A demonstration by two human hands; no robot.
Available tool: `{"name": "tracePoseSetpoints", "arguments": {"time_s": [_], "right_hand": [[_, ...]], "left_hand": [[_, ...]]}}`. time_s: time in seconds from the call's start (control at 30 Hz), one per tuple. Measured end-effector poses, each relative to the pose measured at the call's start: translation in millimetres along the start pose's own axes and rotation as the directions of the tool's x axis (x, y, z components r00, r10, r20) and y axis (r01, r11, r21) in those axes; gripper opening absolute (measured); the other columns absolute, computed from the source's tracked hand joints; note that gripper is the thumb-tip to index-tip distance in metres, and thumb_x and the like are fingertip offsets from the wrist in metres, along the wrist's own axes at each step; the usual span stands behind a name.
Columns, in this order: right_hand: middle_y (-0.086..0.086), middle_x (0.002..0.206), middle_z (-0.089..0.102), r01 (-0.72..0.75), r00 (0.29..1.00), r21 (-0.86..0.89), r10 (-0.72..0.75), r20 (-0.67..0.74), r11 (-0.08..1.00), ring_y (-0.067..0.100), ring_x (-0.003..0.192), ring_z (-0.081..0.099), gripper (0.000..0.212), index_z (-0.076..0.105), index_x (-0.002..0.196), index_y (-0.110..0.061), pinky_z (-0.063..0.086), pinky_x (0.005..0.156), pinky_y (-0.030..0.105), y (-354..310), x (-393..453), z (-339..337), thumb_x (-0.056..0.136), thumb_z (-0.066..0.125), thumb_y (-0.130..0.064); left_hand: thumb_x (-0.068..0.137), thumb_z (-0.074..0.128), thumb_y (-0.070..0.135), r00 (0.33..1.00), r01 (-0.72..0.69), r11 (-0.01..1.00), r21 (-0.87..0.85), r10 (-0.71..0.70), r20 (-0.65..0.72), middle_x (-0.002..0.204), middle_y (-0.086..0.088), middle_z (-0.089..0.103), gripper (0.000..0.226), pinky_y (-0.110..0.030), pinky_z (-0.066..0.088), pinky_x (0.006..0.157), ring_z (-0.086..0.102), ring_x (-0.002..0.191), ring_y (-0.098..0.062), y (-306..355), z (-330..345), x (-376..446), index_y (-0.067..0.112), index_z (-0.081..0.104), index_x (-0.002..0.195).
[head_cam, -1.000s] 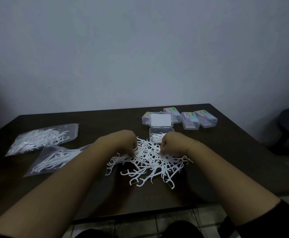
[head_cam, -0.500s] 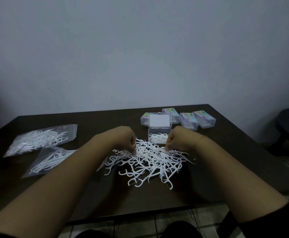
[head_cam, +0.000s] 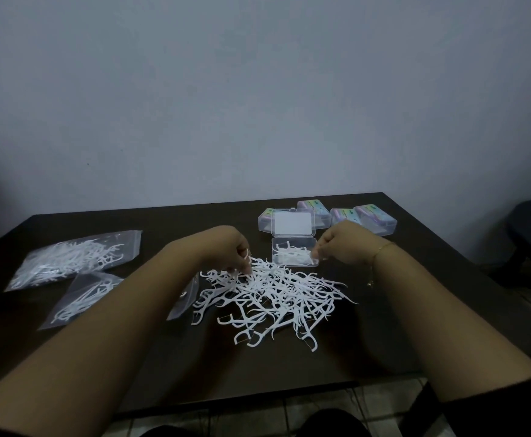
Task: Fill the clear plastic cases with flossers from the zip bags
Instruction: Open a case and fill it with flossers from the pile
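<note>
closed cases (head_cam: 374,217), label print unreadable

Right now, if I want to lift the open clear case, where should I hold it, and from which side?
Pinch the base of the open clear case across its two short side walls, coming from above. The lid stands open at the far edge, the loose flossers crowd the near edge, and the right hand hovers by the right wall.

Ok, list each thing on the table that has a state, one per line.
open clear case: lid up, partly filled
closed cases: shut, lined up behind
zip bags: flat, flossers inside
loose flossers: heaped
left hand: pinching flossers
right hand: at open case, fingers curled
</note>
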State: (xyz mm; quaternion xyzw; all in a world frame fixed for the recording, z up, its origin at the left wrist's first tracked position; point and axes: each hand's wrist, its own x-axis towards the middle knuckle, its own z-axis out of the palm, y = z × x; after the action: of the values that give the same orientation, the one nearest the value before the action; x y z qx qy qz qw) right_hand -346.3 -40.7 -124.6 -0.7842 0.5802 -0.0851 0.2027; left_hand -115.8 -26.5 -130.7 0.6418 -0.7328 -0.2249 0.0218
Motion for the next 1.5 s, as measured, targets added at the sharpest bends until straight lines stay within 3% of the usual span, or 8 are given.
{"name": "tracePoseSetpoints", "arguments": {"time_s": [0.17,0.23,0.53,0.67,0.97,1.2,1.4,1.5], "right_hand": [[0.009,0.119,0.063,-0.068,0.994,-0.087,0.06,-0.092,0.994,0.025,0.109,0.054,0.032,0.066,0.116,-0.009,0.044,0.097,0.034,4.4,18.0,-3.3,0.091,0.06,-0.027],[0.012,0.117,0.063,-0.087,0.992,-0.102,0.077,-0.1,0.991,0.026,0.108,0.055,0.036,0.064,0.117,-0.006,0.045,0.097,0.036,5.8,27.9,-3.4,0.089,0.061,-0.029],[0.013,0.115,0.062,-0.12,0.993,-0.178,0.114,-0.042,0.977,0.028,0.108,0.056,0.048,0.059,0.123,-0.007,0.045,0.1,0.039,7.5,65.3,1.5,0.082,0.071,-0.03],[0.013,0.119,0.062,-0.092,0.996,-0.137,0.094,0.005,0.986,0.031,0.118,0.051,0.056,0.052,0.132,-0.015,0.037,0.107,0.045,8.3,75.1,6.2,0.082,0.072,-0.029],[0.01,0.114,0.065,-0.07,0.996,-0.071,0.074,0.056,0.995,0.024,0.106,0.056,0.034,0.066,0.116,-0.008,0.044,0.099,0.034,12.0,70.0,12.9,0.092,0.057,-0.03],[0.004,0.109,0.067,0.135,0.989,0.093,-0.139,0.04,0.987,0.022,0.103,0.056,0.04,0.073,0.107,-0.012,0.046,0.089,0.031,-7.3,42.7,-7.2,0.089,0.057,-0.044],[-0.001,0.096,0.069,0.165,0.984,0.103,-0.171,0.057,0.981,0.016,0.087,0.058,0.017,0.075,0.096,-0.016,0.048,0.07,0.019,-10.9,42.6,-1.9,0.088,0.065,-0.027],[0.002,0.098,0.069,0.12,0.993,0.048,-0.121,0.013,0.992,0.018,0.092,0.057,0.02,0.075,0.096,-0.012,0.047,0.078,0.026,-3.7,47.7,-1.0,0.09,0.059,-0.023]], "left_hand": [[0.084,0.072,0.025,0.999,-0.007,0.999,-0.037,0.005,-0.043,0.064,0.01,0.066,0.017,-0.018,0.044,0.054,0.057,0.057,-0.005,0.8,-4.1,2.7,0.008,0.07,0.088],[0.082,0.074,0.025,0.998,-0.016,0.998,-0.068,0.012,-0.066,0.074,0.001,0.071,0.02,-0.022,0.048,0.06,0.061,0.063,-0.011,1.1,-6.2,4.2,0.006,0.07,0.088],[0.085,0.071,0.02,0.99,-0.067,0.982,-0.175,0.044,-0.135,0.066,0.011,0.067,0.014,-0.027,0.051,0.065,0.06,0.062,-0.005,0.4,-8.8,13.7,0.006,0.072,0.088],[0.081,0.074,0.025,0.992,-0.061,0.982,-0.181,0.04,-0.117,0.075,0.0,0.071,0.019,-0.024,0.048,0.065,0.06,0.064,-0.008,0.6,-8.5,19.9,0.008,0.072,0.088],[0.082,0.074,0.024,0.992,-0.059,0.973,-0.225,0.032,-0.119,0.071,0.008,0.068,0.016,-0.018,0.046,0.06,0.06,0.063,-0.004,3.0,-6.9,25.9,0.009,0.072,0.088],[0.081,0.074,0.026,0.991,-0.074,0.974,-0.215,0.048,-0.122,0.08,-0.005,0.072,0.017,-0.029,0.05,0.069,0.06,0.067,-0.011,13.2,-6.6,29.9,0.01,0.072,0.085],[0.081,0.074,0.027,0.988,-0.088,0.976,-0.2,0.061,-0.14,0.08,-0.005,0.072,0.019,-0.03,0.051,0.069,0.06,0.066,-0.011,19.2,-5.2,30.3,0.009,0.071,0.083],[0.081,0.075,0.028,0.984,-0.094,0.974,-0.208,0.059,-0.166,0.078,-0.008,0.073,0.023,-0.032,0.05,0.069,0.06,0.066,-0.014,15.2,-7.5,30.9,0.006,0.072,0.083]]}}
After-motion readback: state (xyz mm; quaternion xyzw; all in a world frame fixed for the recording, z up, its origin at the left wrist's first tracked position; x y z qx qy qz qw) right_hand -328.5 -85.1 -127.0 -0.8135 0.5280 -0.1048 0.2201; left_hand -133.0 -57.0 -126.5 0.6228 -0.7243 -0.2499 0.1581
